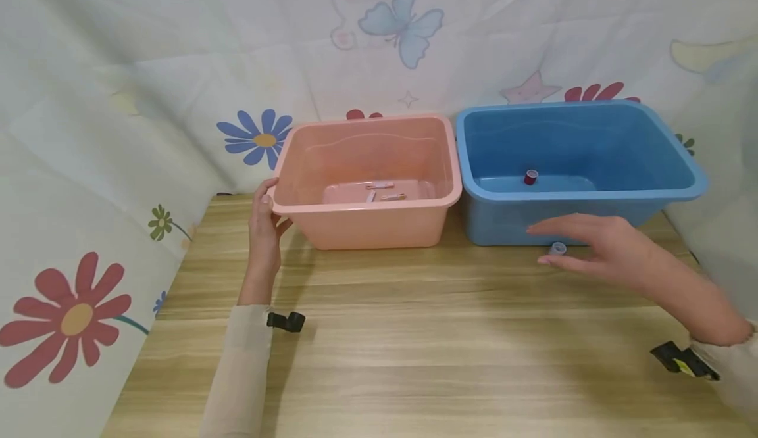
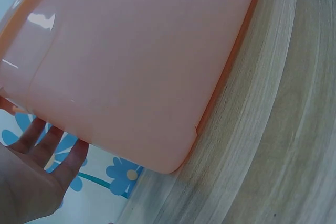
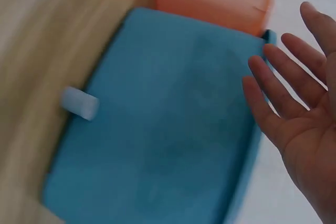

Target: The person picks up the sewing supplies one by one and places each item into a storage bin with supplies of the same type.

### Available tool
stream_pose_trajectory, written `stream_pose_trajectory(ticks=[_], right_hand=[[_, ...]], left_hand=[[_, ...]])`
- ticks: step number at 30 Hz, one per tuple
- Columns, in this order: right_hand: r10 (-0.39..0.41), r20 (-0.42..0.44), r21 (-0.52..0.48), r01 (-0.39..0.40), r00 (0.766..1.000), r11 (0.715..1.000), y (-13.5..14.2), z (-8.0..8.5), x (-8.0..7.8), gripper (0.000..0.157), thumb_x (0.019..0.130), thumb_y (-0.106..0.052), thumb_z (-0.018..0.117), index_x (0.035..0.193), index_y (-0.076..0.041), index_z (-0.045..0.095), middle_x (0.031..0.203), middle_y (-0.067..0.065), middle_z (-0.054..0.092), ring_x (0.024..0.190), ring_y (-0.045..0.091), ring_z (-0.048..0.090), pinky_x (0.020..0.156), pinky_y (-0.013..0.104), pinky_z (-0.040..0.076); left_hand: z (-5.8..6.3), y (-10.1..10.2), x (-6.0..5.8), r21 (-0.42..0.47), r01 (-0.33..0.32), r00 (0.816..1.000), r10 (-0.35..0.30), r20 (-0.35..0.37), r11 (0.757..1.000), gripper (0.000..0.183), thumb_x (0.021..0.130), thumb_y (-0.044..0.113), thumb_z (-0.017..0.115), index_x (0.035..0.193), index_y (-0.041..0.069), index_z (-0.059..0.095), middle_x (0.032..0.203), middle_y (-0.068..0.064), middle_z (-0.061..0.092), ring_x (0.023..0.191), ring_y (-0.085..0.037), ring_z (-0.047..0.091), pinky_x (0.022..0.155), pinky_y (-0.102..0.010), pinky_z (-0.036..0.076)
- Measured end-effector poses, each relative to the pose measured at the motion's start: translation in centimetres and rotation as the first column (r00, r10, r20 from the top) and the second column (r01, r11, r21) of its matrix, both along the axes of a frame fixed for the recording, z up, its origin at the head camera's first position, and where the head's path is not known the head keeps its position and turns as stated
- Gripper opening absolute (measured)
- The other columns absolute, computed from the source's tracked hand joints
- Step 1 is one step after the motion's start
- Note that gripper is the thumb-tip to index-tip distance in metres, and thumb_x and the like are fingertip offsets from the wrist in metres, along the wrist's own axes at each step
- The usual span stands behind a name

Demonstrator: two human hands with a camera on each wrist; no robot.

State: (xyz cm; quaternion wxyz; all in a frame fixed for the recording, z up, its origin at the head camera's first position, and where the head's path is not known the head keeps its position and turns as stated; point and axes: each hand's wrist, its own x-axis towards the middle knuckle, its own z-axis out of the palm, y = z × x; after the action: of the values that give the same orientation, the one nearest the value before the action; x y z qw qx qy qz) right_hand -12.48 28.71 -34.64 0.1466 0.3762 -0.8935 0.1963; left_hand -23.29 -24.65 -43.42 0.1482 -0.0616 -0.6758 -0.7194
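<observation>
My left hand [image 1: 264, 227] grips the left rim of a pink plastic bin [image 1: 373, 226]. In the left wrist view its fingers [image 2: 71, 163] touch the bin's end wall below the rim. Over the table, in front of a blue plastic bin [image 1: 503, 218], my right hand [image 1: 610, 250] is held with fingers extended and thumb apart, holding nothing. A small white spool [image 1: 558, 248] stands on the table at the foot of the blue bin, near that hand's fingertips. Inside the blue bin lies a dark red thread spool [image 1: 530, 177]. Several small, pale, clip-like pieces [image 1: 379, 186] lie on the pink bin's floor.
Both bins stand side by side at the back of a wood-grain table [image 1: 414, 346]. A pale curtain [image 1: 237, 50] printed with flowers and a butterfly hangs close behind them and along the left side.
</observation>
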Motion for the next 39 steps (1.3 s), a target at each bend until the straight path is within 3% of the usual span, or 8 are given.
stream_pose_trajectory(ticks=[4,8,12,18,23,27,32,39], right_hand=[[-0.101,0.039,-0.022,0.102,0.994,0.995,0.4,-2.6,0.9,0.047,0.076,-0.021,0.088,0.121,-0.018,0.074,0.111,-0.003,0.075,0.096,0.019,0.072,0.086,0.009,0.046],[-0.201,0.111,-0.033,0.206,0.973,0.978,0.5,-5.0,1.8,0.043,0.08,-0.018,0.086,0.121,-0.015,0.073,0.111,0.005,0.076,0.092,0.025,0.073,0.075,0.034,0.057],[-0.258,0.152,-0.053,0.268,0.954,0.962,0.4,-6.6,2.0,0.042,0.082,-0.012,0.083,0.122,-0.009,0.072,0.113,0.017,0.074,0.095,0.035,0.072,0.076,0.052,0.057],[-0.396,0.176,-0.115,0.418,0.901,0.901,0.7,-7.1,2.3,0.038,0.086,-0.014,0.081,0.122,-0.006,0.072,0.113,0.018,0.074,0.085,0.032,0.073,0.067,0.046,0.056],[-0.46,0.269,-0.155,0.509,0.847,0.847,1.2,-7.4,2.7,0.04,0.091,-0.018,0.077,0.126,-0.001,0.069,0.119,0.023,0.07,0.103,0.048,0.067,0.081,0.061,0.052],[-0.504,0.316,-0.141,0.565,0.804,0.813,1.7,-8.0,2.6,0.043,0.093,-0.02,0.075,0.128,0.003,0.065,0.123,0.03,0.066,0.105,0.054,0.064,0.083,0.066,0.05],[-0.535,0.331,-0.118,0.597,0.777,0.794,2.4,-8.9,2.2,0.046,0.094,-0.022,0.074,0.129,0.006,0.063,0.126,0.033,0.063,0.104,0.056,0.063,0.084,0.067,0.049],[-0.537,0.376,-0.065,0.599,0.755,0.798,3.4,-10.0,1.3,0.051,0.094,-0.026,0.075,0.129,0.008,0.062,0.123,0.035,0.063,0.101,0.056,0.064,0.081,0.066,0.05]], left_hand=[[0.0,-0.1,0.0,0.003,-0.002,1.0,0.002,-0.004,1.0,0.043,0.106,0.043,0.04,0.145,0.026,0.051,0.144,-0.005,0.051,0.128,-0.034,0.054,0.094,-0.041,0.047],[0.0,-0.2,0.0,-0.004,0.006,1.0,-0.006,-0.005,1.0,0.044,0.107,0.043,0.039,0.146,0.026,0.05,0.146,-0.006,0.049,0.13,-0.034,0.053,0.094,-0.039,0.048],[0.1,-0.2,0.0,0.001,-0.016,1.0,0.016,-0.008,1.0,0.044,0.106,0.043,0.039,0.145,0.026,0.051,0.144,-0.005,0.051,0.127,-0.033,0.055,0.092,-0.038,0.048],[0.1,-0.1,-0.2,0.007,-0.021,1.0,0.021,0.004,1.0,0.044,0.106,0.042,0.04,0.145,0.026,0.051,0.143,-0.006,0.052,0.125,-0.033,0.056,0.092,-0.038,0.048],[0.0,0.1,-0.1,0.009,-0.038,0.999,0.038,0.014,0.999,0.043,0.105,0.043,0.042,0.144,0.027,0.052,0.142,-0.004,0.053,0.125,-0.034,0.056,0.092,-0.037,0.049],[0.0,0.2,-0.1,0.01,-0.024,1.0,0.024,0.015,1.0,0.044,0.105,0.043,0.042,0.144,0.027,0.052,0.142,-0.004,0.053,0.126,-0.034,0.056,0.093,-0.039,0.048],[0.0,0.1,0.0,0.007,-0.022,1.0,0.022,0.014,1.0,0.044,0.105,0.044,0.042,0.144,0.027,0.052,0.142,-0.004,0.052,0.125,-0.033,0.056,0.093,-0.04,0.048],[0.0,-0.1,-0.2,0.003,-0.009,1.0,0.009,0.005,1.0,0.044,0.106,0.043,0.04,0.145,0.026,0.051,0.143,-0.005,0.051,0.128,-0.033,0.055,0.095,-0.04,0.047]])
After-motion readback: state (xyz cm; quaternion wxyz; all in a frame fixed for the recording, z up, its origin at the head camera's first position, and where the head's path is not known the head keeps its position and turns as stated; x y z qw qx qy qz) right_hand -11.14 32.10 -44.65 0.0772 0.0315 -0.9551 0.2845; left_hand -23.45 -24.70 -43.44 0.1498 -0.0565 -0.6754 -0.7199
